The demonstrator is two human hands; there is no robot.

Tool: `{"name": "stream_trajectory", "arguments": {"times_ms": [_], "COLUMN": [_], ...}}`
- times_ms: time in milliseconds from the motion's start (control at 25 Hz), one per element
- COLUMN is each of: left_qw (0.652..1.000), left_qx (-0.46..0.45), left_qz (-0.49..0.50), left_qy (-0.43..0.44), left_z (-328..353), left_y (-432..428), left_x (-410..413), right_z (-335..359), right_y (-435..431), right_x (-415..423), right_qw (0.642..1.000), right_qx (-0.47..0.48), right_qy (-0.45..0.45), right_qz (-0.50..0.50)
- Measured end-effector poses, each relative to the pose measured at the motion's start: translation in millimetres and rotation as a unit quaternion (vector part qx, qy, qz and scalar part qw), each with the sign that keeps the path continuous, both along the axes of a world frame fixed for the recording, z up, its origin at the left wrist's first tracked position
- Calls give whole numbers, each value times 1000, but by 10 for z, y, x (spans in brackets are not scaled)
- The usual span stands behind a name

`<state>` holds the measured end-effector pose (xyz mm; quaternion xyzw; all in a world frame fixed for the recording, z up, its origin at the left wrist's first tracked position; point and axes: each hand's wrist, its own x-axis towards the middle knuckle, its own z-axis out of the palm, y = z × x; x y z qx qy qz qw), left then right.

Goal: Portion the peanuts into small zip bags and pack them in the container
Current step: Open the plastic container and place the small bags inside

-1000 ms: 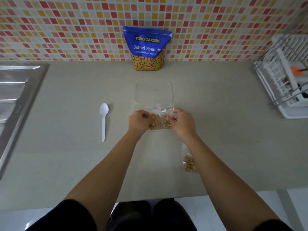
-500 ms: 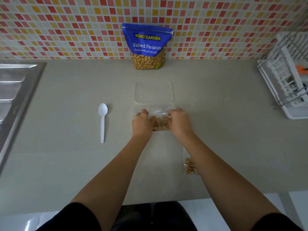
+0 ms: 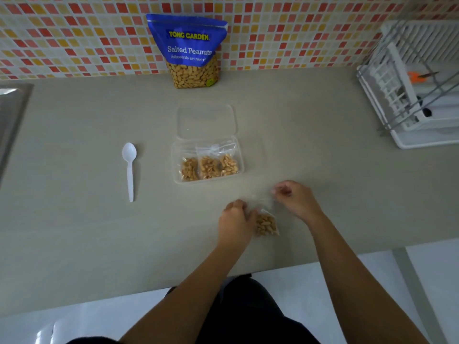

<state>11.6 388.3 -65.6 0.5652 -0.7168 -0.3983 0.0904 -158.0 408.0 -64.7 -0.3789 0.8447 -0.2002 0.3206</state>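
Observation:
A clear plastic container (image 3: 175,155) lies open in the middle of the counter, with three small zip bags of peanuts (image 3: 208,166) side by side inside it. Its hinged lid (image 3: 206,120) rests flat behind it. Nearer the counter's front edge, a fourth small zip bag of peanuts (image 3: 266,224) is held by its top between both hands. My left hand (image 3: 236,223) pinches the bag's left top corner and my right hand (image 3: 296,201) pinches the right end of the clear top strip. The blue Salted Peanuts pouch (image 3: 190,49) stands against the tiled wall.
A white plastic spoon (image 3: 129,167) lies left of the container. A steel sink (image 3: 10,112) is at the far left edge. A white dish rack (image 3: 417,90) with utensils fills the back right corner. The counter's front edge (image 3: 273,269) runs just below my hands.
Both hands have left the container, where the bags now lie, and moved back toward the front edge. They have taken hold of the fourth bag that lay on the counter.

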Motion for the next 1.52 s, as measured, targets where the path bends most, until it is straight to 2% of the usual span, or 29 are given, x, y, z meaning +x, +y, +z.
{"name": "stream_trajectory", "arguments": {"times_ms": [280,440,560,680,800,880,1000,1160,1280,1360,1440,1520], "left_qw": [998,994,988,982,978,976,980,982,968,950,917,915], "left_qx": [49,55,6,-52,-100,-93,-66,-74,-139,-249,-347,-351], "left_qz": [45,44,55,99,148,181,185,135,73,19,-43,-98], "left_qy": [-19,84,144,154,112,81,15,-108,-196,-188,-191,-176], "left_z": [-72,15,171,383,537,540,441,349,331,287,188,67], "left_y": [31,31,-72,-360,-771,-1046,-1332,-1435,-1361,-1291,-1312,-1348], "left_x": [-217,-112,97,328,502,579,618,502,459,503,548,612], "right_z": [-152,-99,43,119,149,105,-1,-88,-118,-111,-113,-116], "right_y": [163,158,-27,-363,-742,-930,-1064,-1063,-1069,-1076,-1080,-1081], "right_x": [122,170,220,300,462,558,634,663,670,685,698,704], "right_qw": [994,967,943,955,975,979,979,979,982,983,984,984], "right_qx": [-49,-118,-183,-225,-206,-190,-180,-190,-183,-181,-176,-175], "right_qy": [-89,-215,-267,-181,-78,-64,-86,-78,-41,-18,4,16], "right_qz": [-31,-64,-72,-73,-12,28,29,19,14,11,7,2]}}
